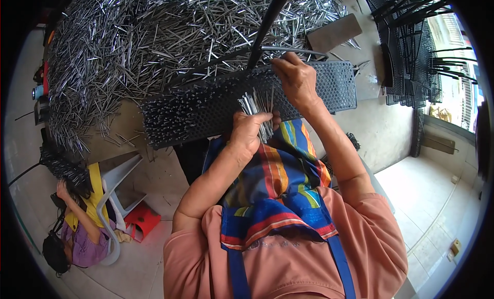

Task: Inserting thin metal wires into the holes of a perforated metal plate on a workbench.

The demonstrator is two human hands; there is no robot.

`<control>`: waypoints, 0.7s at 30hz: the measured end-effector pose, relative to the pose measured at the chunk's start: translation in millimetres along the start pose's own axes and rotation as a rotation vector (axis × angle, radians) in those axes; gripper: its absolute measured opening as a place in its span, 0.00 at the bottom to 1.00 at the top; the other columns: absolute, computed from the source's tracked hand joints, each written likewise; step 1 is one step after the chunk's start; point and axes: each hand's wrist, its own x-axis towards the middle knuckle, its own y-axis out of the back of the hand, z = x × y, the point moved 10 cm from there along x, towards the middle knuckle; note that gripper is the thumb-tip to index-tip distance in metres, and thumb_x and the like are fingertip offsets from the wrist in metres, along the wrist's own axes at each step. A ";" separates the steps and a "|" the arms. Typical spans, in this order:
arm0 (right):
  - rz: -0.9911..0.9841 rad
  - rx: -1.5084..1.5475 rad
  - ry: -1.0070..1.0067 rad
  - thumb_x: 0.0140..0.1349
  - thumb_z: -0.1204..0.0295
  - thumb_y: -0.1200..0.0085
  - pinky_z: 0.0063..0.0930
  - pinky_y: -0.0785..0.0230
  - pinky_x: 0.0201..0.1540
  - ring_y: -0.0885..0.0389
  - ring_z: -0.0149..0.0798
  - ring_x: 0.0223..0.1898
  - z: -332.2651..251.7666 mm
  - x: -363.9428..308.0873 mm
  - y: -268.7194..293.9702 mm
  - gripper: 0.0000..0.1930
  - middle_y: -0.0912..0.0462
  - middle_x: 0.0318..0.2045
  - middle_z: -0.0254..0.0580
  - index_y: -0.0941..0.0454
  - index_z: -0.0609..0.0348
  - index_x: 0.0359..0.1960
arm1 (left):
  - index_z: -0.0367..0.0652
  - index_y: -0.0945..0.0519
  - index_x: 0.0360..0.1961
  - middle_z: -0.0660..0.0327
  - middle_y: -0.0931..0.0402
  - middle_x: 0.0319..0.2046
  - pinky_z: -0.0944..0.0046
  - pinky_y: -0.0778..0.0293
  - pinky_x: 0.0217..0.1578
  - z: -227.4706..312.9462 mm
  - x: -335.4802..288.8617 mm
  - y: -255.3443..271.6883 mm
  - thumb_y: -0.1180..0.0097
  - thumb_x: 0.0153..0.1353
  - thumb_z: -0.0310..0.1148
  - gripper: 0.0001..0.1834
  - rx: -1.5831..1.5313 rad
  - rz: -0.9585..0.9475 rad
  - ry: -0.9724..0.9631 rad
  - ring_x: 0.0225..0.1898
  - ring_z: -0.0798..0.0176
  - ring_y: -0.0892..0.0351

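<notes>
Steel pins (256, 109) stay bundled in the closed left hand (248, 130); right hand (294, 78) pinches 1, seating it squarely into the perforated black panel (329, 85).

Probably workshop: heaped metal pins (154, 36)

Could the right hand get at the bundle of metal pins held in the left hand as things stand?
Probably yes: the right hand rests on the perforated panel just above the pins gripped by the left hand, nothing between.
</notes>
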 end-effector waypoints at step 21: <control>0.243 0.351 -0.017 0.52 0.83 0.40 0.29 0.28 0.32 0.19 0.42 0.28 21.4 -15.5 24.5 0.08 0.20 0.28 0.44 0.21 0.64 0.34 | 0.34 0.21 0.46 0.52 0.17 0.36 0.59 0.16 0.34 5.5 -10.4 0.1 0.44 0.56 0.16 0.15 0.068 0.031 0.016 0.35 0.57 0.15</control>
